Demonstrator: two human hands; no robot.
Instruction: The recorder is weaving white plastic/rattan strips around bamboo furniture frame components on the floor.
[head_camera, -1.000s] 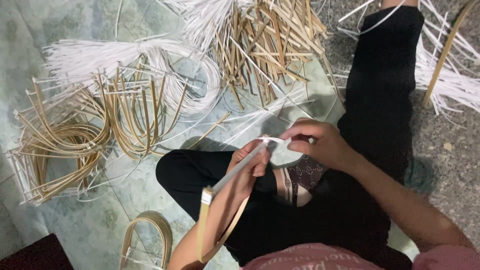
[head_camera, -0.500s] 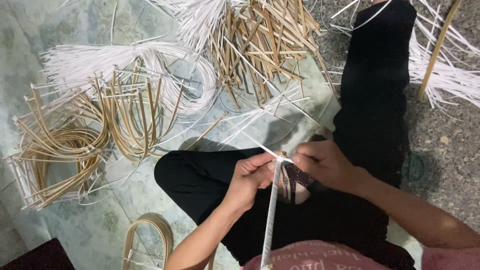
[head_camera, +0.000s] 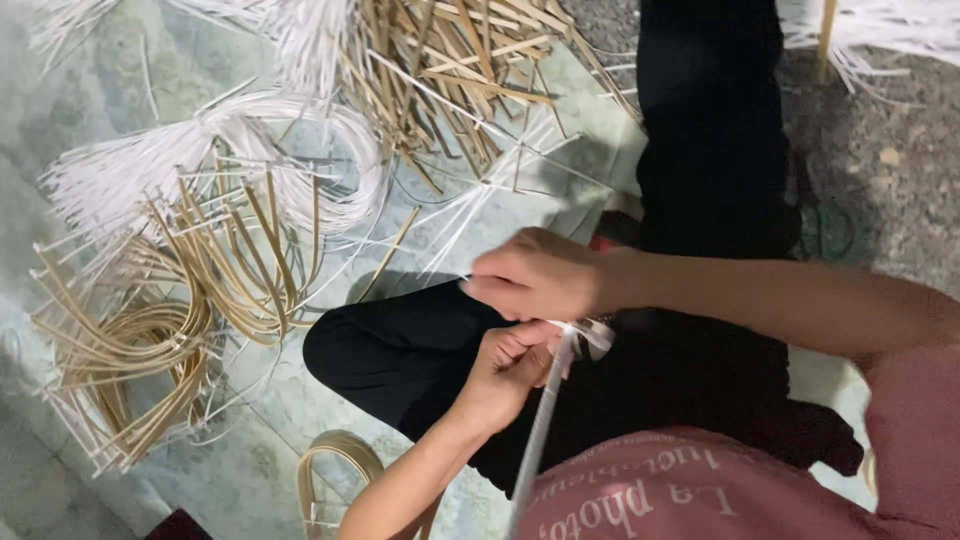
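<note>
A bundle of curved tan cane strips (head_camera: 130, 350) lies on the pale green floor covering (head_camera: 250, 470) toward its left edge, with a coil of thin white strands (head_camera: 290, 150) just above it. Straight tan sticks (head_camera: 450, 70) are heaped near the top edge. A bent tan hoop (head_camera: 335, 465) sits at the bottom edge, and grey gravelly ground (head_camera: 880, 170) shows to the right.
</note>
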